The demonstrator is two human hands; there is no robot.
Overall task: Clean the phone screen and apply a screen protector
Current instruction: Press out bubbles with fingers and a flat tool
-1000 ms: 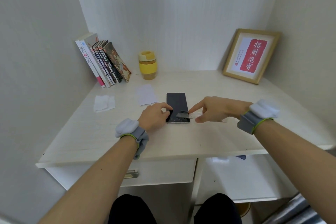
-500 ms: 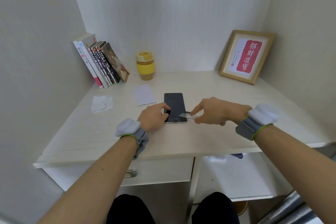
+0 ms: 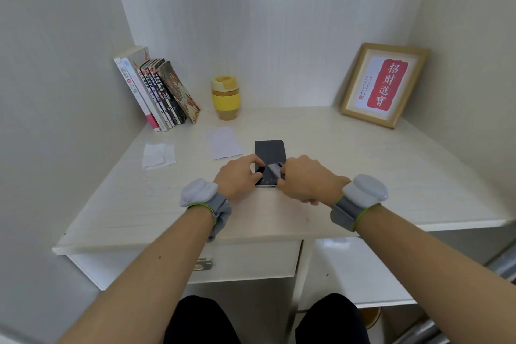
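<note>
phone: black slab, dark screen, flat on desk mid-front | film: clear, crumpled, over near end | left hand: fingers curled on phone edge | right hand: fingers pinch film

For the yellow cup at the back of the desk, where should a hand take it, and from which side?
Grip the yellow cup around its banded middle, coming from the front right. It stands upright and round, so a wrap fits. The books lean close on its left; its right side is free. The lid may be loose, so avoid lifting there.
</note>
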